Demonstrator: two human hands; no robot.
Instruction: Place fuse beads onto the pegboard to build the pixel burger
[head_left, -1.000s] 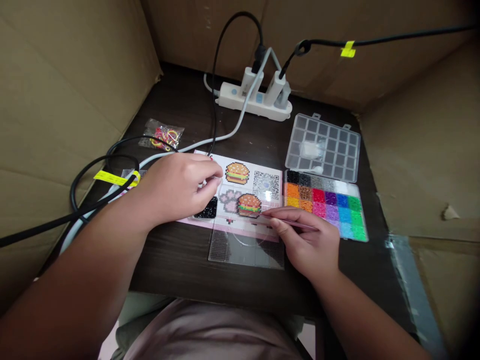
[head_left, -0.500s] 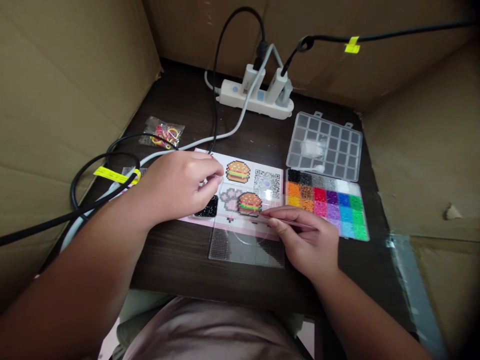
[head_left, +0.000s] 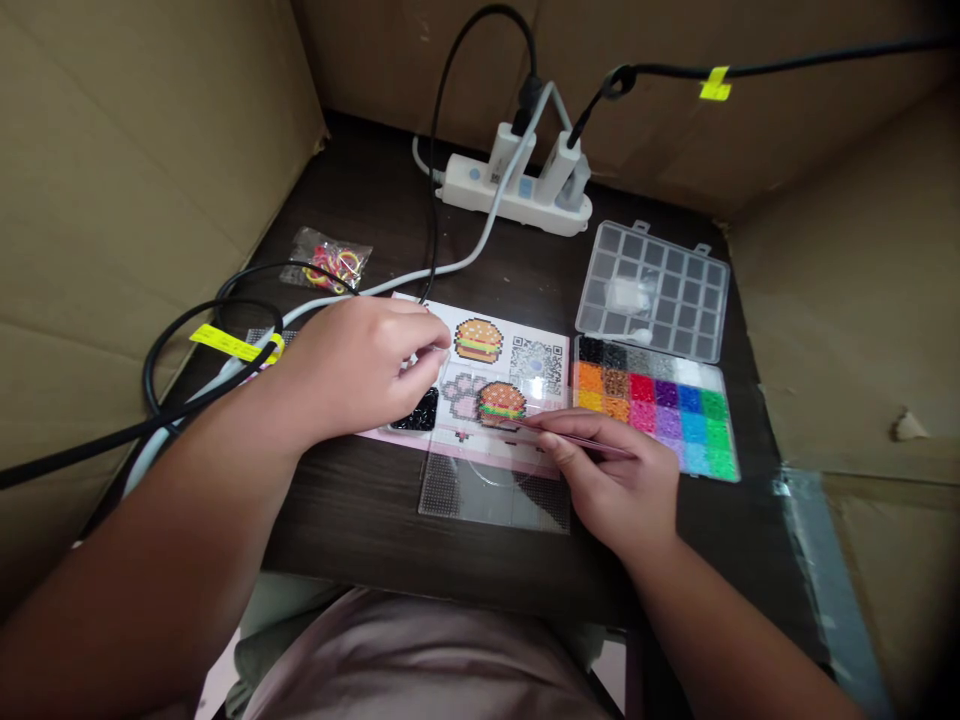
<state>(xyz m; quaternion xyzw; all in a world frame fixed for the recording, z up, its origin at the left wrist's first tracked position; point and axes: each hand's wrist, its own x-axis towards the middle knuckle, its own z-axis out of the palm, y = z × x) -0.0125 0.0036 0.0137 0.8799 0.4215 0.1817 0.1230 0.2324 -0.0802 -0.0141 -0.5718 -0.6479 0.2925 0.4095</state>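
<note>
My right hand [head_left: 611, 480] grips a pair of thin pink tweezers [head_left: 589, 440], whose tips reach the lower right of a burger made of fuse beads [head_left: 502, 402]. The bead burger sits on a clear pegboard [head_left: 465, 500], which overlaps a printed pattern sheet [head_left: 553, 330]. My left hand [head_left: 367, 360] is closed in a pinch at the upper left of the pegboard. What its fingertips hold, if anything, I cannot make out. Below that hand, partly hidden, stands a small tray of black beads [head_left: 421, 412]. A printed burger [head_left: 478, 340] shows on the sheet above the bead one.
At the right lies an open bead box [head_left: 652, 420] with many colours, its lid [head_left: 652, 290] tilted back. A white power strip [head_left: 514, 195] with cables stands behind. A bag of coloured rings [head_left: 330, 262] lies at left. Cardboard walls [head_left: 840, 270] surround the table.
The whole view has shifted slightly. The tweezers stay at the bead burger's lower right, and both hands hold nearly the same pose.
</note>
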